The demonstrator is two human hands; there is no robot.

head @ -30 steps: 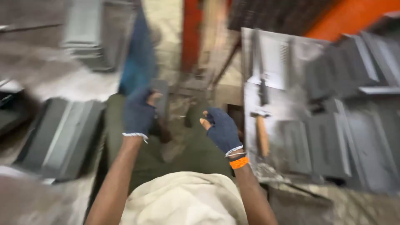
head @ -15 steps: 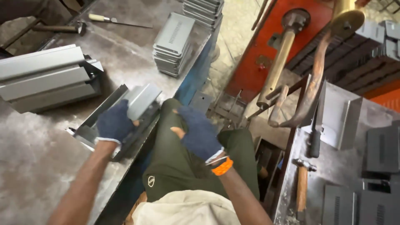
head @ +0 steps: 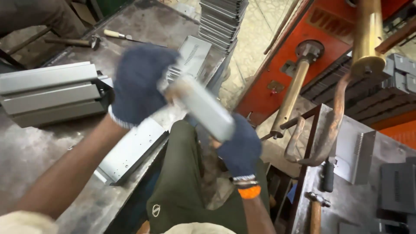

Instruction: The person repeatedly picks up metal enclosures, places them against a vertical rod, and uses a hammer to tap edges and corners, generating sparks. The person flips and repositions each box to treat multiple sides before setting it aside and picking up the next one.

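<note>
Benches flank the person: a grey steel one [head: 39, 151] on the left, a second [head: 359, 203] at lower right. Between them, further back, stands a red machine [head: 277, 73] with a brass-coloured bar [head: 291, 97] leaning against it and a thicker brass post [head: 367, 34] above a bent pipe [head: 333, 125]. On the left bench lie long grey channels [head: 47, 93], a flat perforated sheet [head: 130, 149] at the edge, and a stack of panels [head: 223, 17] at the far end, with a vented box [head: 190, 54] beside it. A hammer [head: 71, 42] and a screwdriver [head: 119, 35] lie at the back. On the right bench stand a folded plate [head: 357, 149] and a hammer [head: 317, 208].

A small metal piece [head: 201, 106], blurred, is held in the air above the lap, just off the left bench's edge. The left hand [head: 138, 84], in a dark glove, is closed around its upper end. The right hand [head: 240, 145], also gloved, with an orange band [head: 249, 191] at the wrist, grips its lower end from beneath.
</note>
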